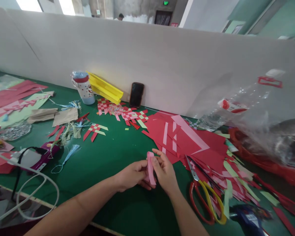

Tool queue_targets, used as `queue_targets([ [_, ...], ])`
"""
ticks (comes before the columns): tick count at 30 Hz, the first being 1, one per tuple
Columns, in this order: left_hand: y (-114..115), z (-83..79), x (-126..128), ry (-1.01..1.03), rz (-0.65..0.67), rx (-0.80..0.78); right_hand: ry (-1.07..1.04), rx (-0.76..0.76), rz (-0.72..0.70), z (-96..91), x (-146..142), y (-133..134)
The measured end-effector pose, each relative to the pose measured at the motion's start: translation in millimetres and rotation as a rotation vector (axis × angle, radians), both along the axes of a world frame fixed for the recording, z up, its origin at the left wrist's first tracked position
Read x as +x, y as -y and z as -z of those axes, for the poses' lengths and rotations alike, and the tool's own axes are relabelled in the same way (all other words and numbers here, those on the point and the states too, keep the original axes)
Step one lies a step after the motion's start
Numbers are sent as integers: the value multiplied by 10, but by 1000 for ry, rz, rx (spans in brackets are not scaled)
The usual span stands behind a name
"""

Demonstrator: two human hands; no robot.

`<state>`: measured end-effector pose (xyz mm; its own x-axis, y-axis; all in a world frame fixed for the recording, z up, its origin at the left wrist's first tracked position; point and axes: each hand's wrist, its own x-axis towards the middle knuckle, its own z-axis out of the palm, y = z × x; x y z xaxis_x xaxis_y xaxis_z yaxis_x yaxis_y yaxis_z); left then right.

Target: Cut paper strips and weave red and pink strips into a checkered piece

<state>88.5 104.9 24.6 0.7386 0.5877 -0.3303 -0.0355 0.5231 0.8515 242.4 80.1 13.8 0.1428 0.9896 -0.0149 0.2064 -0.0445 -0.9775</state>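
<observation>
Green tabletop: left hand, right hand pinch pink paper strip.

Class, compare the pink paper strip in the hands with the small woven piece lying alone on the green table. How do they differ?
The pink strip is one plain band; the woven piece interlaces red and pale strips. The pink strip is held between left hand and right hand; the woven piece lies flat, untouched. Both are paper.
</observation>
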Motion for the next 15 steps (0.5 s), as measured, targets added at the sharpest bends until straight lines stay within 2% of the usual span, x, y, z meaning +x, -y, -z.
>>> queue_targets([
  [4,-2,-7,1,-10,16,-11,8,22,-9,20,-3,14],
  [9,12,-5,-2,-1,39,-41,-48,83,99,41,-12,6],
  [15,-19,-12,0,14,32,-85,27,161,208,-11,-28,-8],
])
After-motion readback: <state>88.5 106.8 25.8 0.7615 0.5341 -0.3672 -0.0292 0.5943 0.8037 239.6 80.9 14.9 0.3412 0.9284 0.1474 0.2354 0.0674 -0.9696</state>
